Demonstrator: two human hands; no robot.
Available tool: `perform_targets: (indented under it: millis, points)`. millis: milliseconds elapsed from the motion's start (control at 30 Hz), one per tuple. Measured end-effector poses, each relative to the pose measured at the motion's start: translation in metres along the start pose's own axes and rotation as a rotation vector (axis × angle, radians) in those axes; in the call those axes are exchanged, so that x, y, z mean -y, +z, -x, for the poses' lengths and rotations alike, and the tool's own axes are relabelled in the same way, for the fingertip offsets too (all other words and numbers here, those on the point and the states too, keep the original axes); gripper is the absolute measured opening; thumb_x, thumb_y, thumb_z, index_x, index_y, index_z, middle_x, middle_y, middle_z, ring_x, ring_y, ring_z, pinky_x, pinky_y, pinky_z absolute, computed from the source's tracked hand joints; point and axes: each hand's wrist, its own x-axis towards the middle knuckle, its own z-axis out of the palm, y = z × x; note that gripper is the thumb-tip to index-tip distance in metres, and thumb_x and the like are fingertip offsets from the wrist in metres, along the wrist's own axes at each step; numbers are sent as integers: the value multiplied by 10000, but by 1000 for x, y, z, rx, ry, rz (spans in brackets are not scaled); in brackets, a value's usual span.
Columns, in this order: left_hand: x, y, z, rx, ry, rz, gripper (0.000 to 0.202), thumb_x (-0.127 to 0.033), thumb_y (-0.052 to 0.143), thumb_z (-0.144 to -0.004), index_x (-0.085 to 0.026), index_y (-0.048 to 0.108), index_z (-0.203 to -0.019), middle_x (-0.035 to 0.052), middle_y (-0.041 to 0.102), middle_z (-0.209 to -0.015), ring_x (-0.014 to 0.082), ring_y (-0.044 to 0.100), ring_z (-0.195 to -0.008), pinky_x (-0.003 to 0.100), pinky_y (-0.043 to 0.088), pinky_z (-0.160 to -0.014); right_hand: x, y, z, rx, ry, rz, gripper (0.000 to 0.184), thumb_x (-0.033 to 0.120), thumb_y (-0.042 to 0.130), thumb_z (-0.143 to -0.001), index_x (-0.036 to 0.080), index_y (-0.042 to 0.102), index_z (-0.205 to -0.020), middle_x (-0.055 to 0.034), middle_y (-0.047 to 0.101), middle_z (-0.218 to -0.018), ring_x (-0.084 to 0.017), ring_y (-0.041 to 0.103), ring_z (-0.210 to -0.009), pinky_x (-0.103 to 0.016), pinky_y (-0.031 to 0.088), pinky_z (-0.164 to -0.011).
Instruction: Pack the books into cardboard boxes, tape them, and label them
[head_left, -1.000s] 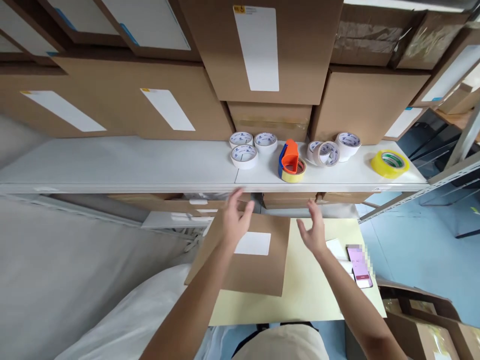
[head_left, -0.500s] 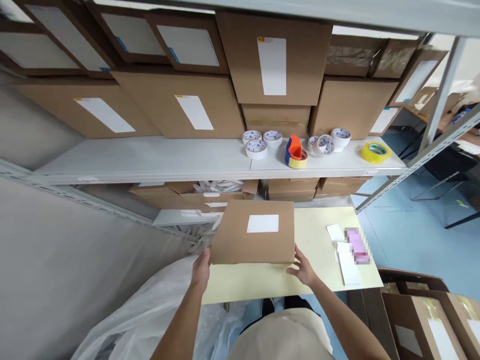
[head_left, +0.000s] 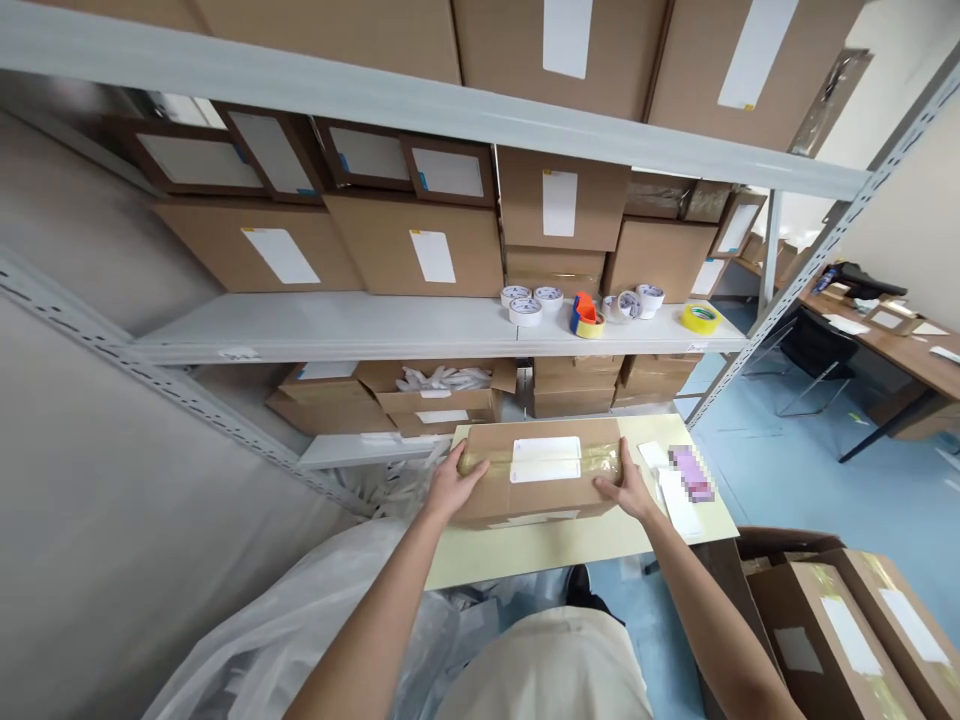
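A brown cardboard box is held between my two hands over the pale yellow table. Clear tape runs along its upper face, and white labels lie along that taped seam. My left hand grips the box's left end, thumb on the upper face. At the right end my right hand holds it the same way, with the thumb toward the front. Whether the box's underside touches the table I cannot tell. White paper slips and a pixelated purple item lie to the right.
A grey metal shelf ahead carries cardboard boxes, white tape rolls, an orange-blue tape dispenser and a yellow tape roll. Packed boxes stand at lower right. Clear plastic sheeting lies at lower left.
The box has been turned, so its taped and labelled face now shows instead of the plain face with one label. My view has tilted up, showing more shelf above.
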Motion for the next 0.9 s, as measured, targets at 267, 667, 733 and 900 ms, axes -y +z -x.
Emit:
perform_targets:
  millis: [267,667,733,900]
  points:
    - [-42,16,-4,71,142,-684,601,-390,365,-948,-138,429,-1490,139,261,-1628,341,261,-1493,519,314,-1159,38,-5,-16,105,4,507,964,693,492,-860,93,220,-1564,-222,124,-1647,-385,168,-1515,-536,259,-1173]
    - [-65,21,14,124,123,-992,754,-548,265,-942,-130,233,-1569,144,78,-1659,375,20,-1531,675,87,-1169,55,-12,-18,263,16,522,1012,744,385,-886,68,97,-1582,-190,3,-1658,-384,1,-1530,-566,183,-1199]
    - [-72,36,20,129,178,-985,672,-449,249,-965,-143,264,-1563,143,104,-1658,364,49,-1532,668,114,-1169,49,-13,-21,295,-1,413,1089,760,455,-850,69,39,-1583,-205,-50,-1655,-385,-60,-1525,-561,140,-1212]
    - [-100,102,29,217,318,-924,636,-430,294,-974,-164,303,-1552,146,169,-1648,354,143,-1523,630,171,-1173,24,-27,-32,408,-31,68,1160,724,575,-814,183,-115,-1574,-168,-244,-1628,-326,-82,-1532,-515,132,-1229]
